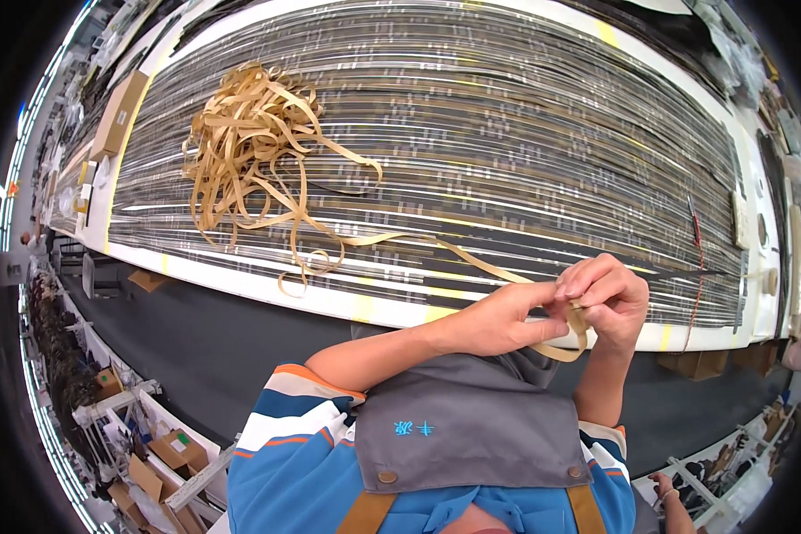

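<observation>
A long tan ribbon (476, 260) runs from a tangled tan heap (251, 133) on the left of the table to my hands. My left hand (514, 316) is closed, its thumb and fingers pinching the ribbon. Close against it, my right hand (607, 298) is closed on the same ribbon with bent fingers. Between and just below the hands the ribbon makes a small loop (578, 336). Part of what the fingertips press is hidden behind them. Both hands are over the table's near edge, right of the middle.
Many dark, white and brown strips (472, 133) lie in rows across the long white table (329, 301). A red cord (698, 236) crosses them at right. A cardboard box (120, 114) stands at the left end. Shelves with boxes (180, 451) are at lower left; another person's hand (666, 488) shows at lower right.
</observation>
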`<action>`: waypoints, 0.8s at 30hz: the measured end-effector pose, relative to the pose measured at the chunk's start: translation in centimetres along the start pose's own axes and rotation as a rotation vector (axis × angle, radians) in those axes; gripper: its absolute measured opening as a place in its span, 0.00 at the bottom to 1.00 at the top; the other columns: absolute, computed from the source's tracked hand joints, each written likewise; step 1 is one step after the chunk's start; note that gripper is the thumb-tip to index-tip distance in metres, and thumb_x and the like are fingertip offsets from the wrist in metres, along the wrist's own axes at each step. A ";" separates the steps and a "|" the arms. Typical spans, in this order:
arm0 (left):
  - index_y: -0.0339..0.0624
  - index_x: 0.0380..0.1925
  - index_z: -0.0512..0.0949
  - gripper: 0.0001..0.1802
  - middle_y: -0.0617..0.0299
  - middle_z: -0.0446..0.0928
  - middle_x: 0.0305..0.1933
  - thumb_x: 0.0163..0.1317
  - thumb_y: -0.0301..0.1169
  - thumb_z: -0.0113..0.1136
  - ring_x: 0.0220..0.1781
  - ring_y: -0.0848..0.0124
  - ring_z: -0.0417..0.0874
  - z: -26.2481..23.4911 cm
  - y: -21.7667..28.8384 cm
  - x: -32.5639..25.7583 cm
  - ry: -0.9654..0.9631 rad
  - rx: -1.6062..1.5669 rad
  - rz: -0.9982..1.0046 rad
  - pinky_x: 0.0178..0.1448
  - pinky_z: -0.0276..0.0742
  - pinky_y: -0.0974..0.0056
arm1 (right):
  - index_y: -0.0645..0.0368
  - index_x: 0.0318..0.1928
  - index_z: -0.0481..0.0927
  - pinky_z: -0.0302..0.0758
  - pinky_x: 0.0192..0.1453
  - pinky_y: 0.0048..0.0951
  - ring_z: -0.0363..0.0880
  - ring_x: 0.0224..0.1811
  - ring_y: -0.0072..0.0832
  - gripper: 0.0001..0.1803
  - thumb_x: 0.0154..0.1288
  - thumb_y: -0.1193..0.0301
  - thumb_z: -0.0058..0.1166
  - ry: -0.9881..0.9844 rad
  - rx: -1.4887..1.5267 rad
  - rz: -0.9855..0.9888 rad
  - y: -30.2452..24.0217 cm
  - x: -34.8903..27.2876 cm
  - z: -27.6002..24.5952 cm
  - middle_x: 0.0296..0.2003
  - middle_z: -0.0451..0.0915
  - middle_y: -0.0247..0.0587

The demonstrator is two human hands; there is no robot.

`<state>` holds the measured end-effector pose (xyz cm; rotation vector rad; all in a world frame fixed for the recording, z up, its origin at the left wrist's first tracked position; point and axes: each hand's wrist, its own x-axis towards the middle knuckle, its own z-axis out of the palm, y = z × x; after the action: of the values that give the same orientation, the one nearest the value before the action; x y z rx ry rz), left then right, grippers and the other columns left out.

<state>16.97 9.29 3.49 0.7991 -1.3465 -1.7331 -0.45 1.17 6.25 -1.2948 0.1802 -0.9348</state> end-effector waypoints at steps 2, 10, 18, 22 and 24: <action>0.35 0.62 0.69 0.25 0.55 0.74 0.57 0.69 0.35 0.61 0.61 0.64 0.75 0.1 -0.3 -0.1 0.036 -0.043 0.053 0.67 0.69 0.61 | 0.66 0.34 0.82 0.85 0.48 0.41 0.85 0.41 0.40 0.07 0.60 0.75 0.67 -0.003 -0.012 0.001 0.6 0.3 0.1 0.38 0.82 0.51; 0.36 0.63 0.67 0.23 0.57 0.73 0.51 0.75 0.37 0.51 0.50 0.71 0.76 1.2 0.6 -1.2 0.139 -0.435 0.093 0.55 0.74 0.64 | 0.65 0.36 0.80 0.84 0.46 0.41 0.85 0.40 0.41 0.09 0.64 0.72 0.65 0.053 -0.131 -0.051 0.2 -0.2 0.8 0.37 0.81 0.50; 0.36 0.43 0.84 0.13 0.65 0.82 0.35 0.73 0.33 0.54 0.37 0.79 0.78 -4.2 3.2 -8.1 0.248 0.133 -0.102 0.41 0.73 0.70 | 0.62 0.41 0.76 0.77 0.57 0.45 0.81 0.47 0.42 0.04 0.70 0.74 0.53 0.270 0.122 -0.187 1.0 0.0 -1.4 0.41 0.79 0.47; 0.36 0.41 0.83 0.12 0.59 0.83 0.33 0.71 0.34 0.57 0.35 0.74 0.80 -9.4 5.8 -11.5 0.412 0.501 -0.091 0.41 0.74 0.67 | 0.58 0.38 0.76 0.71 0.56 0.38 0.73 0.43 0.29 0.05 0.72 0.70 0.51 0.353 0.107 -0.261 -0.4 -2.6 -5.6 0.38 0.72 0.37; 0.37 0.40 0.83 0.12 0.59 0.82 0.30 0.70 0.34 0.57 0.32 0.74 0.79 -11.8 7.5 -12.7 0.475 0.646 -0.161 0.38 0.74 0.66 | 0.57 0.36 0.72 0.67 0.56 0.34 0.68 0.36 0.24 0.06 0.69 0.73 0.58 0.320 0.384 -0.290 -2.6 -3.4 -6.6 0.33 0.66 0.31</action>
<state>34.71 13.74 8.08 1.5982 -1.5322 -1.0933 -7.81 -1.30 5.19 -0.8231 0.0544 -1.3513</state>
